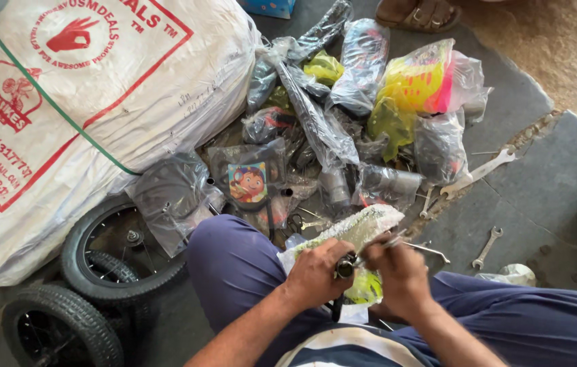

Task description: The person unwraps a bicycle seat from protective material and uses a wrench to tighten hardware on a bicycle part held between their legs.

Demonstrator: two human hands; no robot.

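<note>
**Desk:** What is the step here?

**Photographer:** Seated on the floor, a person unwraps a small part. The left hand (316,272) is closed around a dark cylindrical part (345,266), held over the lap. The right hand (400,268) pinches a slim metal tool (389,240) against a green-and-white wrapped packet (356,234) that lies across the knees.

**Desk:** And around them?

**Photographer:** Plastic-bagged parts (343,115) are heaped ahead, a large white sack (84,102) lies to the left, small black wheels (122,251) sit beside the knee, and two wrenches (479,173) lie on the grey floor (540,197).

**Desk:** What does the next move call for?

**Photographer:** By my reading, a steady left grip while the right works the tool at the part's end.
</note>
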